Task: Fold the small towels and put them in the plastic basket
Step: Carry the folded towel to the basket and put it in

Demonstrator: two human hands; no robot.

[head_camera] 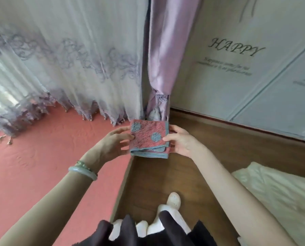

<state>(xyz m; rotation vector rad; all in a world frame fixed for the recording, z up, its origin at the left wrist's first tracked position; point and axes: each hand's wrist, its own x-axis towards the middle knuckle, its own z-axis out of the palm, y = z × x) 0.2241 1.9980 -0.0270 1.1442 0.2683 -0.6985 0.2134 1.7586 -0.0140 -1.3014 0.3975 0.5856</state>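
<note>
Pink folded towel point(149, 137) midair, left fingers point(122, 130) gripping one side edge, right fingers point(168, 138) the other

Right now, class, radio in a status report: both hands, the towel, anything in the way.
Left hand and right hand each pinch one side of folded pink towel, held up. Plastic basket not in view. Nothing visible blocking the hands.
</note>
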